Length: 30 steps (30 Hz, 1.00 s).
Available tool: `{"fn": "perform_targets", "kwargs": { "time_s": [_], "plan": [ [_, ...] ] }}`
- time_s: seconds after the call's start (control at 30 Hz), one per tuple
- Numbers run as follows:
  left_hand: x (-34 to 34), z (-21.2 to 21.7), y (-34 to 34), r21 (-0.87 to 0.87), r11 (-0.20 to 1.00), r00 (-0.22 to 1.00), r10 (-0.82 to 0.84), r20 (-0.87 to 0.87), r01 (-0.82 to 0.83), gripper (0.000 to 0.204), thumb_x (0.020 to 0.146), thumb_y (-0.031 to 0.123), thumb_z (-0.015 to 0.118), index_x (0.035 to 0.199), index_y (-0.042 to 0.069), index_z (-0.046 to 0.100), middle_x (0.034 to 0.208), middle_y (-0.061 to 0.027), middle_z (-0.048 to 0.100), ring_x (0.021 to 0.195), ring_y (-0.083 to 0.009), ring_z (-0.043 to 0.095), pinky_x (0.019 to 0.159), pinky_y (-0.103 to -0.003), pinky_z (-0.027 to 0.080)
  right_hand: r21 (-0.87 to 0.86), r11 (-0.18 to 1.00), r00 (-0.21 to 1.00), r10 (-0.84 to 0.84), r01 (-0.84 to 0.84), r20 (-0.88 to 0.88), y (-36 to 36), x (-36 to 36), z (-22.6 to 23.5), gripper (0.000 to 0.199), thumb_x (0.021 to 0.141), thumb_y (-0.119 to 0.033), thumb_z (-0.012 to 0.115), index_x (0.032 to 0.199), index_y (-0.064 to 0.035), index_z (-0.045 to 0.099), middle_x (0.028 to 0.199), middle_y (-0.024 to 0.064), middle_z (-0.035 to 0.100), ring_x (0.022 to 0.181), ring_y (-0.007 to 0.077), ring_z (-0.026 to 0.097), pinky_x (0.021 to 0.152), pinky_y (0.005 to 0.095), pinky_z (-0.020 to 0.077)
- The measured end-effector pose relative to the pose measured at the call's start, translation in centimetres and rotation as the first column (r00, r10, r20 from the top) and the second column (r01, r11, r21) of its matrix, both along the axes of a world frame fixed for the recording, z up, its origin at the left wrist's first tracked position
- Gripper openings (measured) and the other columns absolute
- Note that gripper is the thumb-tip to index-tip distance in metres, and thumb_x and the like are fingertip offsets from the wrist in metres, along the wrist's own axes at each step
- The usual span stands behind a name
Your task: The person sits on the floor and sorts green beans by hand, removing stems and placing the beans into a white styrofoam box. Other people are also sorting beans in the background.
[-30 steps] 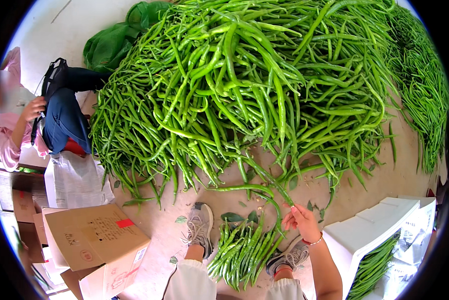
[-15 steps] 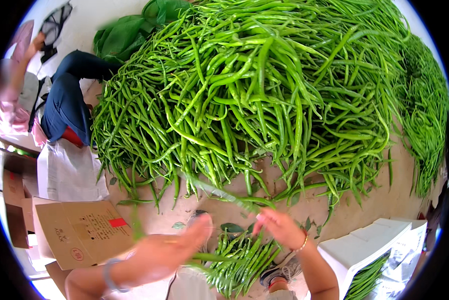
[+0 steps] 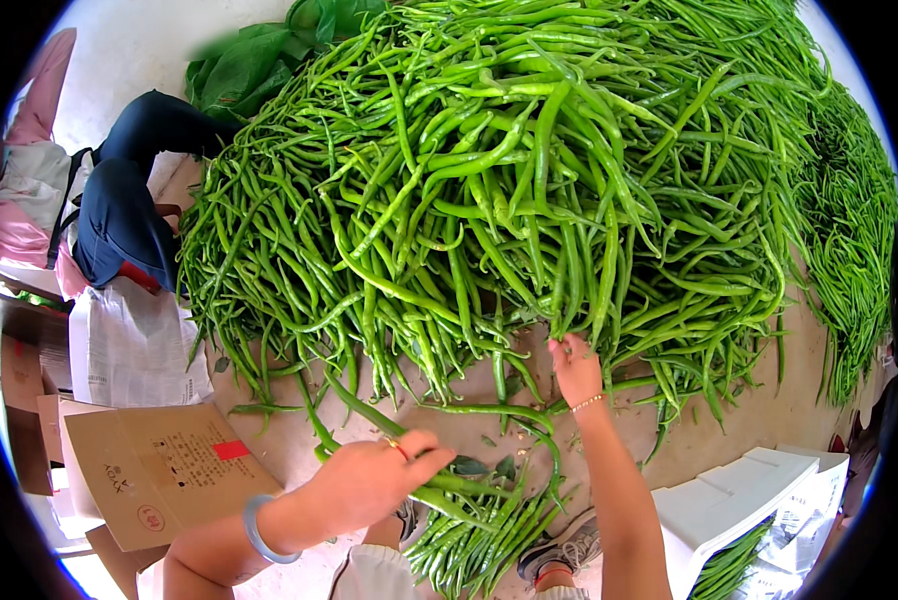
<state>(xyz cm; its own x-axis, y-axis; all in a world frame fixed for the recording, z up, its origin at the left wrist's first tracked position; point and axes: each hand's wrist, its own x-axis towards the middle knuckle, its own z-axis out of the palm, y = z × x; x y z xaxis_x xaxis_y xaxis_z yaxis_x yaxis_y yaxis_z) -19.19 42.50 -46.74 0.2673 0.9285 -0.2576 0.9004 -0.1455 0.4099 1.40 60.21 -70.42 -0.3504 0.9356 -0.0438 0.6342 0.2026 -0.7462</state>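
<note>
- Our left hand (image 3: 364, 485) clasps green peppers (image 3: 364, 410).
- Our right hand (image 3: 576, 375) is at the heap (image 3: 509, 230); fingers' grip unclear.
- One small bunch (image 3: 479, 550) lies apart; most is heaped.

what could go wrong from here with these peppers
The right hand is at the lower edge of the tall heap, so a tug there might bring loose peppers sliding down. The small bunch lies on the floor between the shoes, so a shifted foot could crush or scatter it. The long peppers in the left hand stick out well past the fingers and could slip or snap.
</note>
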Motion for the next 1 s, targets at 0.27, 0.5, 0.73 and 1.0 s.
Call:
{"fn": "perform_targets", "kwargs": {
  "time_s": [0.27, 0.5, 0.73, 1.0],
  "plan": [
    [0.7, -1.2, -0.4, 0.081, 0.959, 0.962, -0.27, -0.052, 0.273, 0.055, 0.064, 0.007, 0.052, 0.118, 0.01, 0.044, 0.097, 0.0012, 0.052, 0.046, -0.012, 0.047, 0.042, -0.023, 0.039, -0.842, 0.366, 0.85, -0.201, -0.396, -0.487, -10.0, 4.1, 12.4, 0.028, 0.089, -0.024, 0.04, 0.105, -0.0045, 0.052, 0.075, -0.0025, 0.053, 0.052, 0.0032, 0.038, 0.047, 0.0156, 0.029],
    [3.4, -1.4, 0.8, 0.172, 0.944, 0.96, -0.28, -0.025, 0.28, 0.056, 0.065, 0.006, 0.05, 0.12, 0.011, 0.042, 0.117, 0.0012, 0.048, 0.041, -0.0104, 0.044, 0.039, -0.023, 0.038, -0.836, 0.251, 0.831, -0.161, -0.488, -0.533, -11.9, 6.2, 14.0, 0.033, 0.09, -0.027, 0.036, 0.112, -0.005, 0.05, 0.072, -0.0044, 0.045, 0.052, 0.0037, 0.033, 0.048, 0.0156, 0.0274],
    [2.0, -1.2, -1.8, 0.053, 0.973, 0.974, -0.226, 0.012, 0.225, 0.057, 0.065, 0.005, 0.051, 0.121, 0.011, 0.041, 0.116, 0.0004, 0.05, 0.041, -0.0113, 0.044, 0.038, -0.024, 0.038, -0.806, 0.254, 0.76, -0.274, -0.534, -0.59, -9.7, 5.7, 13.2, 0.04, 0.087, -0.03, 0.038, 0.11, 0.0004, 0.049, 0.067, -0.004, 0.043, 0.057, 0.0039, 0.032, 0.05, 0.0165, 0.0229],
    [-9.2, 14.6, -12.4, 0.686, 0.707, 0.83, 0.478, -0.288, -0.169, 0.006, 0.077, 0.003, 0.05, 0.081, -0.001, 0.05, 0.092, -0.0179, 0.06, 0.079, -0.0292, 0.061, 0.063, -0.032, 0.049, -0.872, 0.343, 0.859, -0.255, -0.349, -0.444, -14.5, 6.2, 11.4, 0.028, 0.086, -0.018, 0.039, 0.102, 0.0008, 0.054, 0.063, 0.0008, 0.05, 0.054, 0.0068, 0.038, 0.049, 0.0193, 0.0291]
  ]
}}
